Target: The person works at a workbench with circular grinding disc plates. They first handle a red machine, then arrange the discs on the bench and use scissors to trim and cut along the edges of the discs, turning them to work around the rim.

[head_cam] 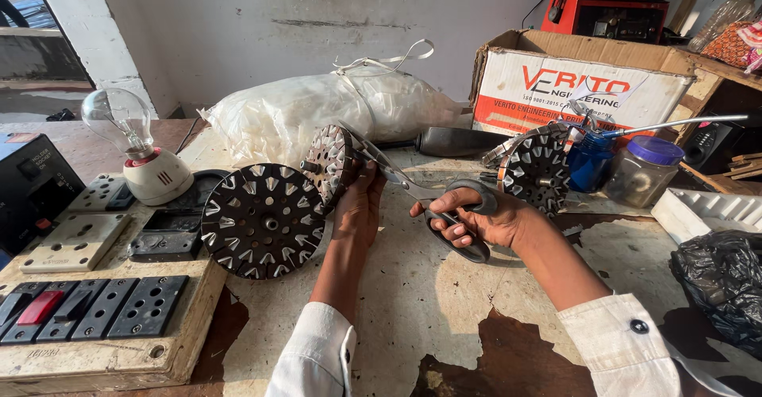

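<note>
the left hand (359, 206) holds a round, dark stator core (328, 161) on edge, its fingers wrapped behind it so only the thumb side shows against the slotted face. the right hand (476, 224) grips a pair of grey-handled scissors (413, 190), fingers threaded through the loops, the blades slightly parted with the tips reaching in at the core's rim. both sit above the worn, paint-flaked surface (413, 286), near its middle.

a second, larger stator core (263, 221) lies flat just to the left, leaning on the edge of a switchboard panel (87, 310) that carries a clear bulb (123, 119) in a white holder. behind the hands lies a plastic bag of white strips (317, 111); a third core (538, 171) stands near a blue bottle (591, 159) and a lidded jar (644, 171), in front of a cardboard box (579, 79).

risk as i judge it: the scissor tips point toward the left thumb, so a slip off the metal rim could nick it. the core is held by one hand only and on edge; a hard push from the blades could twist it loose and drop it onto the flat core below.
</note>
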`<act>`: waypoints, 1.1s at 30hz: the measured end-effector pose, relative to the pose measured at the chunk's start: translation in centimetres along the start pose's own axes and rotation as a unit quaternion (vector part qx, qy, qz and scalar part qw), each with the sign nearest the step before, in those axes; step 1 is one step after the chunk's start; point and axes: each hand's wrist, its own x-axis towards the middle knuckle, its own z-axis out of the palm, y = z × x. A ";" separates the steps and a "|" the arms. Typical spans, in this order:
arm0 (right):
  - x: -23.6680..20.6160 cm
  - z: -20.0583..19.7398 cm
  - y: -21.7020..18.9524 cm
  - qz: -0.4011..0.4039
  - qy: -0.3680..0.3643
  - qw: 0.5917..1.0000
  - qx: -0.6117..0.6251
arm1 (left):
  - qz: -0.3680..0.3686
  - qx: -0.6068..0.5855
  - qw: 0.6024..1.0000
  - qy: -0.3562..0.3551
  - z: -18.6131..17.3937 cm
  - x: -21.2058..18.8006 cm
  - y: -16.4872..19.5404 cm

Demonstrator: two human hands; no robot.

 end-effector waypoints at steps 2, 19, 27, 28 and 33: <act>0.2 -0.1 0.1 0.004 -0.003 1.000 0.007 | 0.007 -0.015 1.000 -0.006 0.0 0.1 0.0; 0.8 -0.8 0.7 0.012 -0.043 0.998 0.040 | -0.002 -0.037 0.999 0.014 0.4 0.0 0.2; 0.5 -0.7 0.7 0.018 -0.029 0.999 0.032 | 0.008 -0.019 1.000 -0.013 0.5 -0.1 0.2; 0.4 -0.7 0.6 0.016 -0.030 0.999 0.030 | 0.009 -0.013 1.000 -0.012 0.5 -0.1 0.3; 0.6 -1.0 0.7 0.008 -0.025 1.000 0.014 | 0.010 0.009 1.000 -0.008 0.5 -0.1 0.4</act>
